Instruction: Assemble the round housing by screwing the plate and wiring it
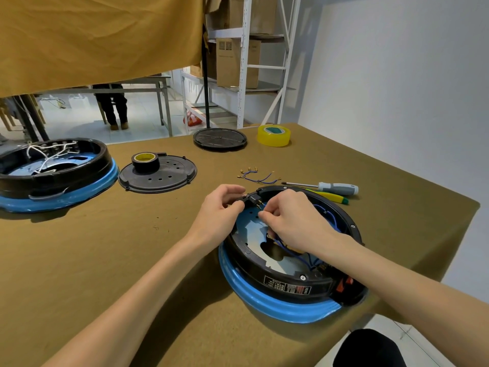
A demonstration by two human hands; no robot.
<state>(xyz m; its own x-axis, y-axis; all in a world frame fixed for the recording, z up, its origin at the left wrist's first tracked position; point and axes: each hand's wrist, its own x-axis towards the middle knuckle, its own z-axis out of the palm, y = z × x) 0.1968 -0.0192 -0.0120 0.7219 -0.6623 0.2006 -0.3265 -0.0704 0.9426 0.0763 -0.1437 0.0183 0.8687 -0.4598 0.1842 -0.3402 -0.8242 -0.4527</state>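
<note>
Wiring was under way: the left hand (222, 207) gripped the connector block (254, 200) on the round housing (288, 263) while the right hand (288, 221) pinched a blue wire (299, 256) at its pins, loose wires (258, 176) and screwdriver (328, 187) waiting just beyond both hands.

Nothing here can be read. The housing (291, 260) carries a dark label (287, 286) on its near wall, with white print and a red patch, too small to make out. The boxes (236, 62) on the shelf behind it bear faint, blurred marks.
</note>
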